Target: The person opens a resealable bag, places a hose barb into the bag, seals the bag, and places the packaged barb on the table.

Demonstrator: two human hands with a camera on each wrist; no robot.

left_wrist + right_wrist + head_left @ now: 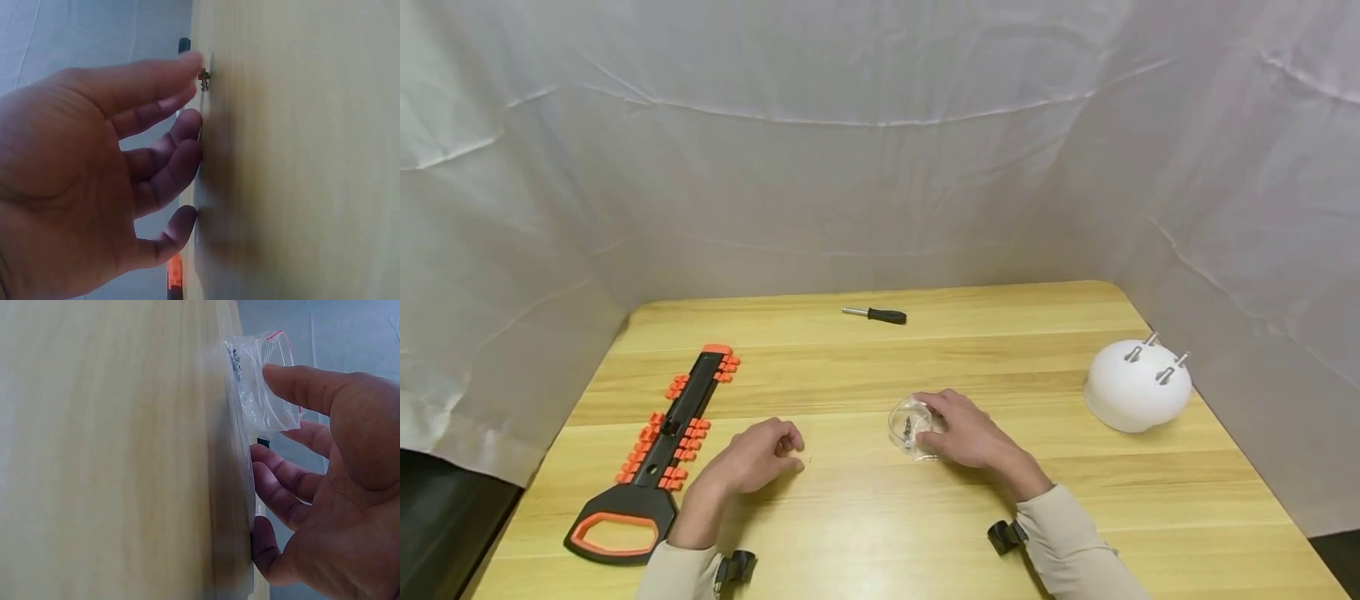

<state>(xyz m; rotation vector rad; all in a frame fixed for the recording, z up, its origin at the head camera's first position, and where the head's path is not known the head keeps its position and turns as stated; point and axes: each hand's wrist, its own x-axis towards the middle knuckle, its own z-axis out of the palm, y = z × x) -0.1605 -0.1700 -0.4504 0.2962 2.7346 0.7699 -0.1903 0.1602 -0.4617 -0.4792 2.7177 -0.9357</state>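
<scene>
A small clear zip bag with a red line along its mouth lies on the table, several small dark screws inside it. My right hand holds the bag by its mouth end, thumb on one side and index finger on the other, while the remaining fingers curl loosely close to the tabletop. To the left of the bag, my left hand rests low over the table with fingers loosely bent, holding nothing. In the left wrist view its fingertips are right at the wood surface.
A black rack with orange clips and a looped handle lies at the left. Toward the back is a small black-handled screwdriver. A white rounded object with two metal prongs stands at the right. Grey cloth encloses the wooden table.
</scene>
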